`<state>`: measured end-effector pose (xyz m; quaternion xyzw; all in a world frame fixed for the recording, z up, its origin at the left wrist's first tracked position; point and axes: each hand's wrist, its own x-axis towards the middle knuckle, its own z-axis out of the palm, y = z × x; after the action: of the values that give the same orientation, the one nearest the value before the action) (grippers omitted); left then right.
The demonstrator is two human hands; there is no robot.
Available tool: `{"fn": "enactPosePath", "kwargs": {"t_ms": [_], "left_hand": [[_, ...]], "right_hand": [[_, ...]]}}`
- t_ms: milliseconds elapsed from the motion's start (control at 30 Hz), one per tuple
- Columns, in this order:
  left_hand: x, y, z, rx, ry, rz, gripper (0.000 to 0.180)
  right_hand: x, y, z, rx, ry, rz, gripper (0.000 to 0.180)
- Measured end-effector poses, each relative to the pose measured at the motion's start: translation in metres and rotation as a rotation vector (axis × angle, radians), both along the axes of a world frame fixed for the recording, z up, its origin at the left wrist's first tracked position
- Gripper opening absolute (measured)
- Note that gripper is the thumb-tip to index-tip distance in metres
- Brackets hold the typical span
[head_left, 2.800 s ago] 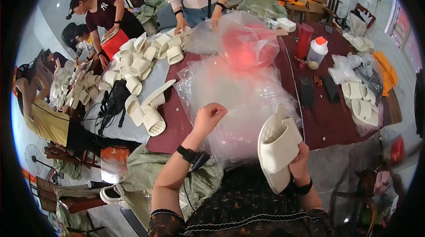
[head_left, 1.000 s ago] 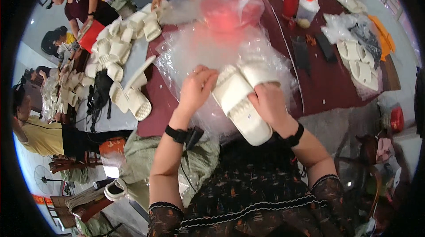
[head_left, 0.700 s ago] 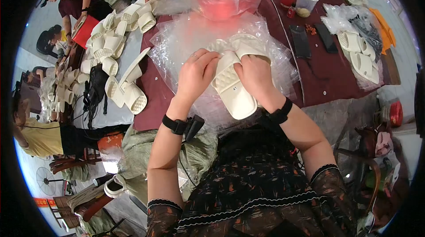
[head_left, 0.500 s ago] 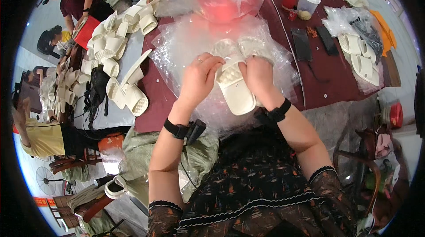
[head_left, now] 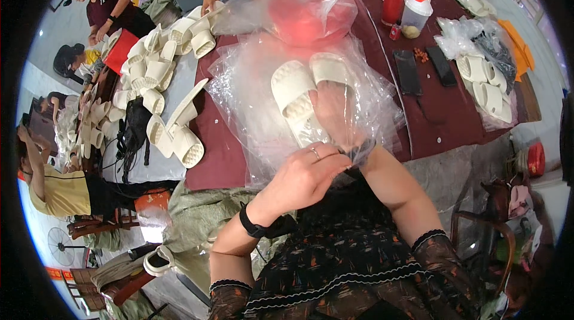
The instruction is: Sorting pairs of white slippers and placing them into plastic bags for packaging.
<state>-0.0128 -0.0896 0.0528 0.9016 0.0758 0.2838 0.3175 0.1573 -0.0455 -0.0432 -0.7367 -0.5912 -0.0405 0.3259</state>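
Observation:
A pair of cream slide slippers lies inside a clear plastic bag (head_left: 239, 122) in front of me: the left slipper (head_left: 294, 90) and the right slipper (head_left: 330, 67). My right hand (head_left: 336, 113) reaches into the bag, seen through the film, and is closed around the right slipper's rear part; some of its fingers are hidden. Just before the right wrist, my left hand (head_left: 308, 170), with a ring on one finger, pinches the bag's near edge.
Beyond the bag stands a red round thing (head_left: 308, 12) under clear film. Loose slippers (head_left: 152, 69) are heaped at left beside a black bag (head_left: 134, 125). On the right are a red tumbler (head_left: 394, 0), a white jar (head_left: 417, 14), phones (head_left: 406, 72) and bagged slippers (head_left: 484, 87). Other people work around.
My right hand has gone inside the bag with the slippers, which now lie farther forward under the film. My left hand has come nearer and right, onto the bag's edge.

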Motion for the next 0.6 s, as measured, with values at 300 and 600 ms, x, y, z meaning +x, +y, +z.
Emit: {"fn": "enactPosePath", "kwargs": {"t_ms": [300, 600], "left_hand": [[-0.026, 0.024, -0.035, 0.042, 0.146, 0.152, 0.014], [-0.056, 0.008, -0.068, 0.103, 0.085, 0.383, 0.042]], "right_hand": [[0.002, -0.012, -0.032, 0.058, -0.035, 0.311, 0.061], [0.005, -0.164, 0.018, -0.172, 0.097, 0.555, 0.045]]}}
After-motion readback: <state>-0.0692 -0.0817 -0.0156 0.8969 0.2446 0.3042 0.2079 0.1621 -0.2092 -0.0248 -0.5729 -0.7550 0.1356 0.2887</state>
